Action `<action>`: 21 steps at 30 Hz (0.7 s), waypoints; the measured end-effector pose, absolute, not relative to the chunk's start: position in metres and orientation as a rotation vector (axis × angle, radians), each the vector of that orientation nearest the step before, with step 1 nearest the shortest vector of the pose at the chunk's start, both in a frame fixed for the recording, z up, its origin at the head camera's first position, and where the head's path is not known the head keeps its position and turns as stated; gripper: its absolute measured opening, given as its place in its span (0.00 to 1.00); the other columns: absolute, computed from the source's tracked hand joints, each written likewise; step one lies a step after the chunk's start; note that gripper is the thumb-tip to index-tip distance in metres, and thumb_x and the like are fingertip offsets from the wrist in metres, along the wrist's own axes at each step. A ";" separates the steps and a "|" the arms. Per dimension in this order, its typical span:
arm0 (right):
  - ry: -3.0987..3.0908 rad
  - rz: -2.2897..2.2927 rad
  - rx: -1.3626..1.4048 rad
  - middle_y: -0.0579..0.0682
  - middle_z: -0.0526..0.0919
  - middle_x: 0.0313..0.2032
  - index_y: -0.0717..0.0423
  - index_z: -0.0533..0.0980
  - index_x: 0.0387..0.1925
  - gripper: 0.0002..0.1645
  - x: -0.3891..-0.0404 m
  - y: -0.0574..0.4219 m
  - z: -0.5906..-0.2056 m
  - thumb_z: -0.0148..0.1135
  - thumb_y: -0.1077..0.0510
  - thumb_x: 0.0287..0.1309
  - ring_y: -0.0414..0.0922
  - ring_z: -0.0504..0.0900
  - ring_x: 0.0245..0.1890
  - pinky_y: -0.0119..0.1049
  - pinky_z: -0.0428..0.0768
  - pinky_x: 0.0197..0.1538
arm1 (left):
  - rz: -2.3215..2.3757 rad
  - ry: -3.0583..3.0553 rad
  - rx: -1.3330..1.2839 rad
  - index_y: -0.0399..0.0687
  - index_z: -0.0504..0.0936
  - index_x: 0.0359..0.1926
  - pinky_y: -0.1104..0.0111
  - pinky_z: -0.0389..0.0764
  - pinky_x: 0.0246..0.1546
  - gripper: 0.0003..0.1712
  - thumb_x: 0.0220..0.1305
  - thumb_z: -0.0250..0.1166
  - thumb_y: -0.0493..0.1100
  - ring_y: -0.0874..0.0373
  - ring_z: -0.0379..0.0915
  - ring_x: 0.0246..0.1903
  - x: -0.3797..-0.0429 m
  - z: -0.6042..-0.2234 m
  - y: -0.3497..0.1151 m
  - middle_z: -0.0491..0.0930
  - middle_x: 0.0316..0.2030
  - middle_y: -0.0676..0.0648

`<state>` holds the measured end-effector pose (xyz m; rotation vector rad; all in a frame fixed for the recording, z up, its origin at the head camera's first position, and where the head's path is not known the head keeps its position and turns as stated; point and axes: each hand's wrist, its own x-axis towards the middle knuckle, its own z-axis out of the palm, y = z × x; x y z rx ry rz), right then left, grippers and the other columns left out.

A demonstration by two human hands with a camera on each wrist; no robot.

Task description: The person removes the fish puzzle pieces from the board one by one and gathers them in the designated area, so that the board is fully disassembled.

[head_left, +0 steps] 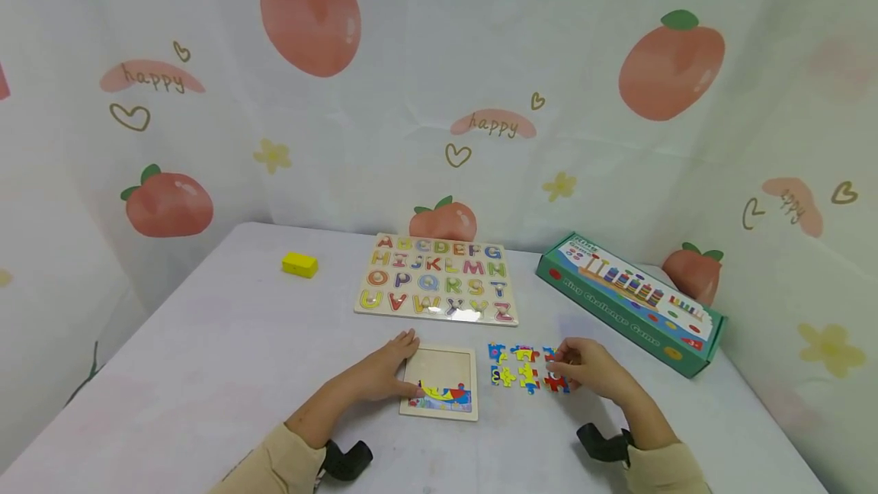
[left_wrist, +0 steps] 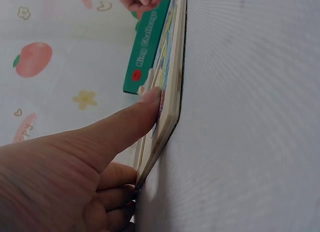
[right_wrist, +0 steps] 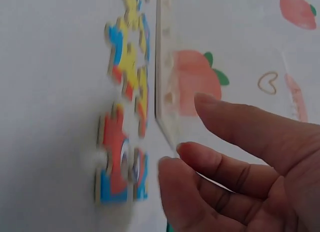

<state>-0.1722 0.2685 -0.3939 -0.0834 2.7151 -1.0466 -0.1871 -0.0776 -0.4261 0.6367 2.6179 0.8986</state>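
A square wooden puzzle tray [head_left: 439, 362] lies in front of me, its lower part filled with joined, colourful pieces [head_left: 446, 396]. My left hand [head_left: 386, 369] holds the tray at its left side. The thumb [left_wrist: 145, 106] lies over the pieces, and the other fingers rest along the outer edge. Right of the tray, several loose jigsaw pieces [head_left: 528, 377] lie in two rows, mostly yellow, red and blue. My right hand [head_left: 591, 366] hovers at the right end of these rows. Its thumb and fingers are bent but apart, with nothing between them, close to a red and blue piece [right_wrist: 115, 157].
Behind the tray lies a wooden alphabet board [head_left: 436, 278]. A green Ring Challenge Game box [head_left: 631, 303] stands at the right, and a yellow block [head_left: 299, 264] at the back left. Black wrist mounts [head_left: 346, 460] hang near both sleeves. A printed curtain [head_left: 411, 59] closes the back.
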 end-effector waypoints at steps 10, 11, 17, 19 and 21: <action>2.607 -0.983 -0.439 0.46 0.75 0.24 0.58 0.75 0.34 0.15 -0.187 0.208 -0.395 0.67 0.52 0.52 0.40 0.73 0.19 0.30 0.73 0.20 | 0.856 2.617 0.645 0.36 0.58 0.68 0.50 0.52 0.69 0.51 0.50 0.70 0.55 0.44 0.41 0.72 -0.189 -0.429 -0.079 0.50 0.72 0.39; 2.592 -0.984 -0.473 0.46 0.75 0.24 0.59 0.75 0.34 0.14 -0.189 0.200 -0.395 0.67 0.53 0.52 0.40 0.73 0.20 0.30 0.74 0.22 | 0.852 2.616 0.648 0.36 0.58 0.68 0.50 0.52 0.69 0.51 0.51 0.70 0.56 0.44 0.41 0.72 -0.190 -0.429 -0.079 0.50 0.72 0.39; 2.529 -0.952 -0.555 0.46 0.75 0.26 0.58 0.76 0.35 0.14 -0.194 0.153 -0.394 0.70 0.55 0.49 0.40 0.73 0.22 0.29 0.77 0.25 | 0.849 2.589 0.663 0.36 0.57 0.68 0.49 0.51 0.69 0.52 0.51 0.68 0.58 0.43 0.40 0.72 -0.193 -0.429 -0.080 0.48 0.72 0.39; 2.522 -0.931 -0.582 0.45 0.75 0.27 0.58 0.76 0.36 0.15 -0.195 0.140 -0.394 0.71 0.56 0.48 0.40 0.73 0.24 0.28 0.76 0.27 | 0.857 2.577 0.664 0.36 0.57 0.69 0.48 0.51 0.69 0.52 0.51 0.68 0.59 0.43 0.40 0.72 -0.194 -0.428 -0.080 0.48 0.72 0.39; 2.511 -0.906 -0.612 0.45 0.75 0.27 0.58 0.77 0.36 0.15 -0.196 0.129 -0.395 0.71 0.57 0.47 0.39 0.72 0.25 0.27 0.75 0.28 | 0.864 2.560 0.669 0.35 0.56 0.69 0.48 0.51 0.69 0.54 0.50 0.69 0.59 0.42 0.39 0.72 -0.194 -0.428 -0.081 0.47 0.72 0.38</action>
